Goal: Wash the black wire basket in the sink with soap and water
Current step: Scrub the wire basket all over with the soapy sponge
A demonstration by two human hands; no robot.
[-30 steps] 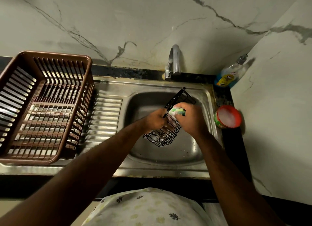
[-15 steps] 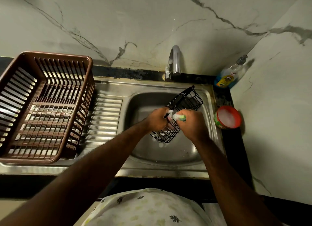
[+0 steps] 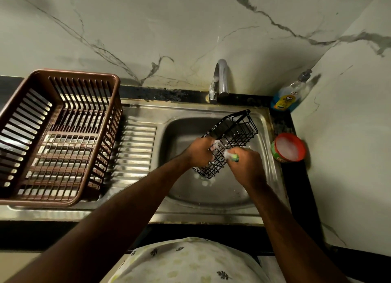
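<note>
Left hand (image 3: 200, 154) grips the black wire basket (image 3: 237, 134) over the sink (image 3: 211, 215); right hand (image 3: 246, 167), clutching a green sponge (image 3: 234, 157), has slid toward five o'clock.

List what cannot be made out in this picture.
Head view:
- Sponge: mostly hidden inside the right hand.
- Basket middle: covered by the left hand and right hand.
- Bottle and tub labels: too small to read.
</note>
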